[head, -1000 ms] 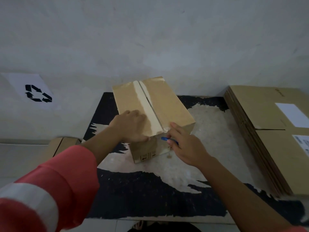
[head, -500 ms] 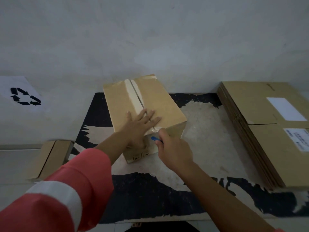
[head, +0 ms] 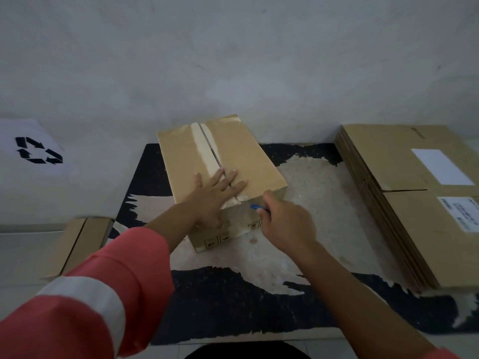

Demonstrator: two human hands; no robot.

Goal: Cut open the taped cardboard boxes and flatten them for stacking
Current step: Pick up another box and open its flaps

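A person is pressing the left hand (head: 216,194) flat on top of a taped cardboard box (head: 241,156), fingers straight and spread across the near end of the pale tape (head: 201,149) that is running down the lid's centre seam. The right hand (head: 287,224) is curling around a blue cutter (head: 256,207), its tip pointing at the box's near top edge, just at the end of the tape; whether the blade is touching cannot be made out. The box is sitting at 12 o'clock on a worn black mat (head: 233,301), its long side angling toward 11 o'clock, with small handling marks showing on its near face. A stack of flattened boxes (head: 404,193) is lying at 3 o'clock, overlapping the mat's edge, a white label (head: 440,165) showing on the top sheet. A smaller brown box (head: 80,244) is resting at 9 o'clock, just off the mat. A sheet with a recycling symbol (head: 39,150) is showing at 10 o'clock. The left arm is wearing a red sleeve (head: 98,286) with a white band.
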